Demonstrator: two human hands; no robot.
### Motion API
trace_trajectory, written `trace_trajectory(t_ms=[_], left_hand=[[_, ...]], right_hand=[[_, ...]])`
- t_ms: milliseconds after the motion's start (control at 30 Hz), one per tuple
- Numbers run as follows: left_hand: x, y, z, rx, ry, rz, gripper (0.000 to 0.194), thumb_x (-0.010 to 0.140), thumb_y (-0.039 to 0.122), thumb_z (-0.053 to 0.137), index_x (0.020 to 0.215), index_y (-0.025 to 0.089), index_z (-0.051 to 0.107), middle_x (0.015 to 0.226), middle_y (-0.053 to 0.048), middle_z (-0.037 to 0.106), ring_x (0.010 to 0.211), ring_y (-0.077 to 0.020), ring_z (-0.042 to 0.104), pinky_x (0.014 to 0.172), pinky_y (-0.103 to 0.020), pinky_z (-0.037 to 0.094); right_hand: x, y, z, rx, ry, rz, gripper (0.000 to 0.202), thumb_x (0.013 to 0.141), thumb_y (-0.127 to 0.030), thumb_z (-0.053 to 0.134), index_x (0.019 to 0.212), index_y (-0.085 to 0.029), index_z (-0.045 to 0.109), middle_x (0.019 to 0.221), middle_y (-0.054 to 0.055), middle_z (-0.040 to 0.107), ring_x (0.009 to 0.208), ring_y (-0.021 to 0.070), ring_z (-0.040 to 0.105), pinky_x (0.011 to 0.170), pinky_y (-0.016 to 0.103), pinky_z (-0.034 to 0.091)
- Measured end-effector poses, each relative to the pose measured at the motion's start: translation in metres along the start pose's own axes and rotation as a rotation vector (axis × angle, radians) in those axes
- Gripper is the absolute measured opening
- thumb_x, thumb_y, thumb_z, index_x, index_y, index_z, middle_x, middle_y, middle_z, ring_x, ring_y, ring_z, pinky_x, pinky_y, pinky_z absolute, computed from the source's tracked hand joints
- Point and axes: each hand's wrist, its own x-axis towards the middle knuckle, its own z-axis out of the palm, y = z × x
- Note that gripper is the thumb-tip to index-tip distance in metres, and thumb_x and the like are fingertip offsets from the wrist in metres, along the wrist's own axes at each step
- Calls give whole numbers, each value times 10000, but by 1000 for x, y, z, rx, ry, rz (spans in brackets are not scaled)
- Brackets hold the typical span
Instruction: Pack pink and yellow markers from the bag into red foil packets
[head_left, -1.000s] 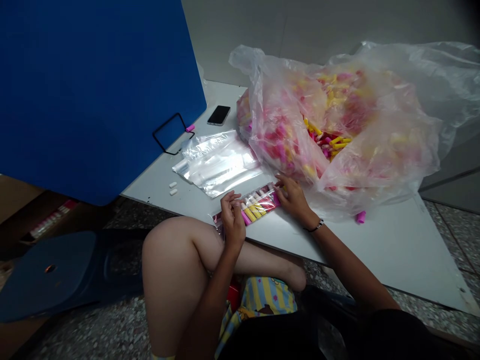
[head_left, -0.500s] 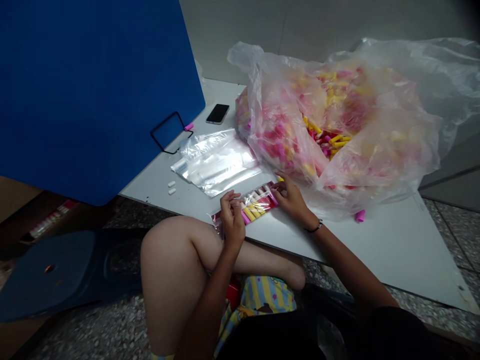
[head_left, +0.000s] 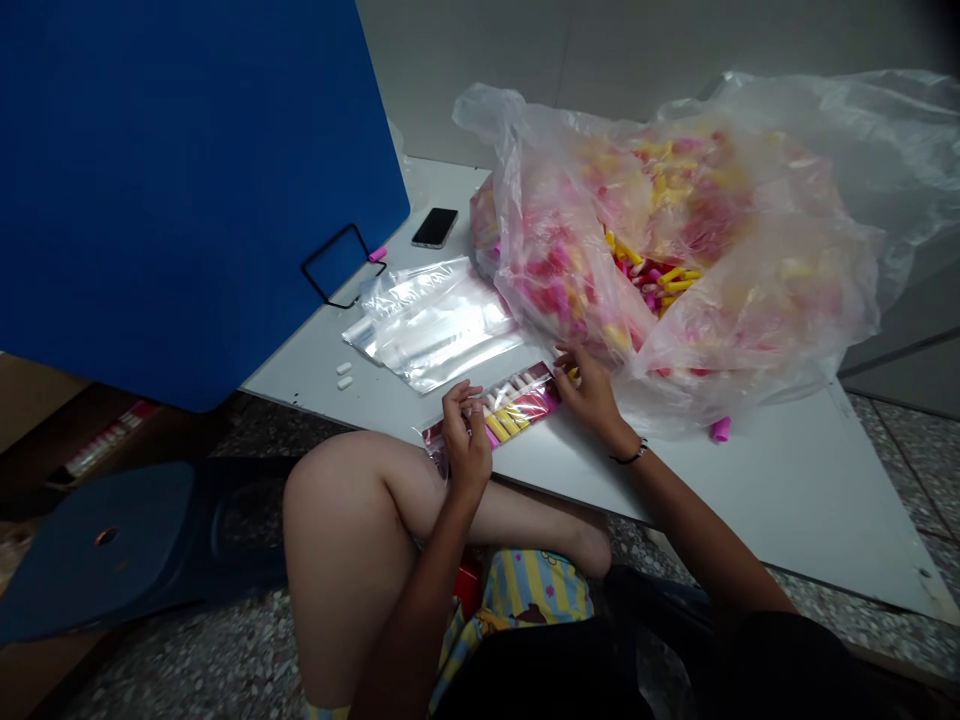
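Observation:
A clear packet with a row of yellow, pink, red and white pieces lies slanted at the table's near edge. Around its left end are the bent fingers of my left hand, gripping it. My right hand is at the packet's right end, fingers curled, with a bit of yellow showing between them; whether it still touches the packet is hard to tell. Beyond it stands a big translucent bag full of pink, red and yellow tubes. Flat clear bags lie behind the packet.
A phone rests farther back on the white table. Two small white pieces lie at the left, a pink tube at the right. A blue board rises at the left, above a blue stool.
My right hand has shifted slightly right along the packet's end, and its fingers have curled in around something yellow. My left hand has barely moved.

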Motion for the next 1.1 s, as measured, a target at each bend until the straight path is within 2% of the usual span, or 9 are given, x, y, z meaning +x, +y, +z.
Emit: trace_trajectory(t_ms=[100, 233, 367, 500, 567, 633, 733, 900, 1100], left_hand=[[0, 0, 0, -2, 3, 4, 285, 926, 348, 429, 1156, 188, 479, 1053, -84, 594, 882, -168, 600, 858, -336, 473], [1, 0, -1, -16, 13, -3, 282, 930, 348, 420, 1154, 190, 483, 1052, -82, 595, 872, -166, 603, 845, -335, 474], [1, -1, -1, -34, 23, -7, 287, 929, 358, 424, 1153, 190, 488, 1049, -80, 598, 864, -166, 604, 837, -334, 475], [0, -1, -1, -39, 26, -14, 296, 930, 371, 423, 1157, 193, 488, 1053, -82, 597, 861, -166, 605, 839, -334, 477], [0, -1, -1, -39, 23, -15, 292, 932, 368, 421, 1157, 194, 486, 1056, -81, 596, 863, -165, 604, 841, -333, 475], [0, -1, -1, -38, 20, -13, 288, 934, 362, 420, 1159, 194, 484, 1053, -79, 596, 868, -165, 603, 845, -333, 473], [0, -1, -1, -33, 18, -13, 287, 935, 358, 418, 1161, 193, 483, 1053, -79, 598, 873, -165, 603, 849, -334, 472], [0, -2, -1, -36, 24, -7, 293, 928, 369, 427, 1151, 188, 488, 1047, -85, 604, 868, -168, 607, 842, -336, 477], [0, 0, -1, -25, 18, -11, 292, 928, 366, 423, 1149, 187, 486, 1052, -85, 601, 868, -166, 604, 845, -336, 478]], right_hand=[[3, 13, -4, -230, 55, -37, 249, 810, -211, 475, 1017, -139, 594, 957, 131, 617, 867, 245, 586, 794, 386, 482], [7, 30, -7, -277, -135, -41, 378, 749, -138, 468, 1108, -109, 585, 971, 147, 615, 840, 253, 594, 767, 392, 495], [10, 32, -12, 43, -155, 132, 525, 747, -173, 466, 1271, -142, 489, 831, 72, 612, 651, 193, 591, 655, 362, 526], [11, 20, -16, 515, -190, 356, 818, 699, -220, 520, 1450, -230, 194, 842, 22, 587, 570, 157, 593, 556, 338, 559], [11, 16, -17, 602, -198, 370, 847, 674, -218, 535, 1439, -276, 178, 876, 7, 575, 583, 145, 597, 560, 333, 572], [10, 15, -15, 622, -188, 358, 777, 665, -212, 533, 1386, -278, 252, 848, -9, 559, 587, 139, 591, 551, 317, 566], [9, 20, -12, 594, -151, 295, 668, 670, -190, 516, 1300, -265, 307, 775, -30, 536, 606, 141, 572, 549, 293, 538], [8, 30, -8, 331, -106, 159, 490, 716, -199, 501, 1199, -216, 418, 862, 18, 574, 734, 158, 568, 639, 302, 508], [7, 28, -9, 103, -111, 117, 507, 739, -184, 476, 1245, -193, 453, 902, 41, 614, 670, 146, 561, 612, 285, 479]])
